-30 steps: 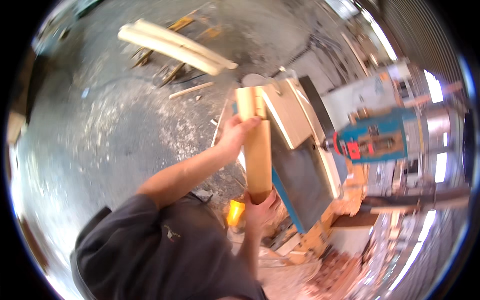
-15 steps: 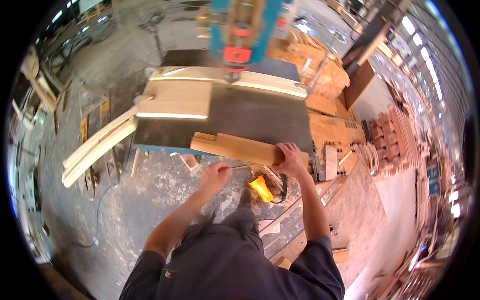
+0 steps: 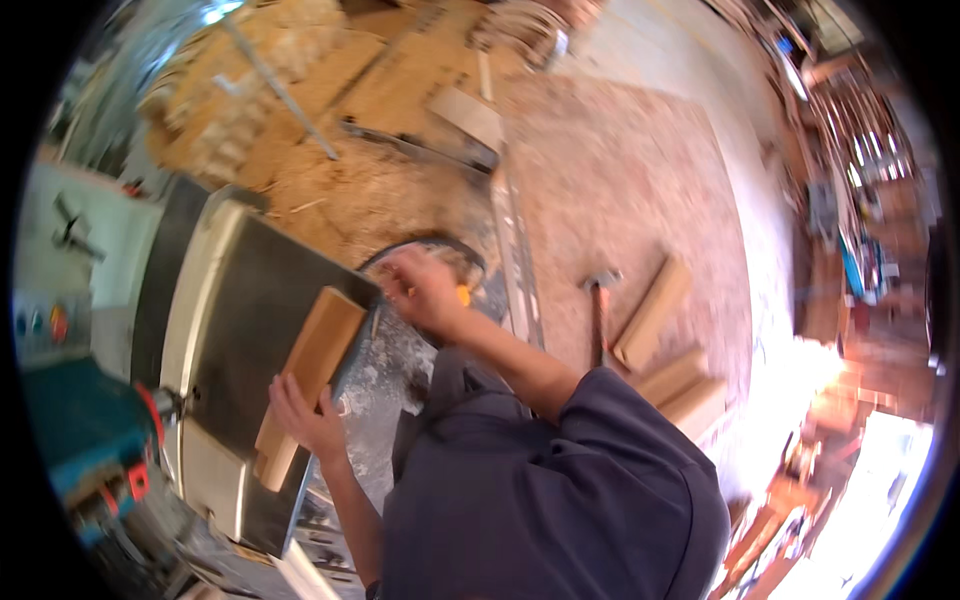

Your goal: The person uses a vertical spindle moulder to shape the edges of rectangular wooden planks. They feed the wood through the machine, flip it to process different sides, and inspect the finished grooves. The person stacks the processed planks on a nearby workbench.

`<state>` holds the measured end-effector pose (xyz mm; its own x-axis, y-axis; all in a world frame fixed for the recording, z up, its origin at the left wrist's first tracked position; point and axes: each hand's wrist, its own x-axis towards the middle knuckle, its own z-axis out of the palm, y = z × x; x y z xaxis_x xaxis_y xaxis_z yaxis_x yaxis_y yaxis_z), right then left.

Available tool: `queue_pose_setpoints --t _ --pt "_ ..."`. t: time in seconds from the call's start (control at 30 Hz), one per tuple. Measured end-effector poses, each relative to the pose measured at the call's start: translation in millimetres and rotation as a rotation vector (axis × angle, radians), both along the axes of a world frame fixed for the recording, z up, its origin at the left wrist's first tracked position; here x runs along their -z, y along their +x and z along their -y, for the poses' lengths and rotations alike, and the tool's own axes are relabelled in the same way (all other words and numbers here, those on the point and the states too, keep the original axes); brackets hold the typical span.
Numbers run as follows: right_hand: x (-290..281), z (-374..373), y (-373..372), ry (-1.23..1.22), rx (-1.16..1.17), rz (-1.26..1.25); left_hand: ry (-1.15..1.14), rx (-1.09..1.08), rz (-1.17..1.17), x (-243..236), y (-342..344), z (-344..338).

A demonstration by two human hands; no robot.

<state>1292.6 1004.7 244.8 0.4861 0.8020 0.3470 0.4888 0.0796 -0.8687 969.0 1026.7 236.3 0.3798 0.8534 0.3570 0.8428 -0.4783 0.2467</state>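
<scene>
My left hand (image 3: 310,422) grips a brown wooden board (image 3: 325,340) lying along the near edge of a dark metal machine table (image 3: 255,298), fingers over it and thumb beside it. My right hand (image 3: 425,295) is off the board, beyond its far end, blurred with fingers partly bent; whether it holds anything is unclear. Just past that hand a yellow object (image 3: 463,295) is partly hidden. A pale wooden fence (image 3: 197,300) runs along the table, with a pale panel (image 3: 212,470) at its lower end and a teal machine head (image 3: 75,430) at the left.
At the right, a hammer (image 3: 598,305) and loose wood pieces (image 3: 650,310) lie on a worn sheet (image 3: 625,170). A metal bar (image 3: 285,95) crosses sawdust-covered boards (image 3: 340,75) at the top. Cluttered timber (image 3: 870,160) stands at the far right.
The view has swung round toward the right. My right hand has let go of the board and moved away from it; my left hand has come onto the board, which lies on the table.
</scene>
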Motion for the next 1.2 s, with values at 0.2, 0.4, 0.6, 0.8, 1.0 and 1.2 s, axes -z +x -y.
queue_pose_setpoints --t 0.2,0.4,0.6,0.8,1.0,1.2 --pt "82 198 142 -0.697 0.505 0.517 0.033 -0.059 0.063 -22 27 -9" --pt "110 285 145 -1.416 0.801 0.204 0.021 -0.092 0.236 -17 94 -93" --pt "127 241 158 -0.660 0.810 0.033 0.140 -0.167 0.154 5 95 -207" --pt "-26 -27 102 -0.283 0.197 -1.113 0.117 -0.209 0.018 6 99 -285" --pt "-30 -151 37 -0.614 -0.367 -1.141 0.180 -0.225 -0.092 6 90 -303" --pt "-6 -196 24 -0.720 -0.434 -1.103 0.155 -0.262 -0.083 -1 93 -302"
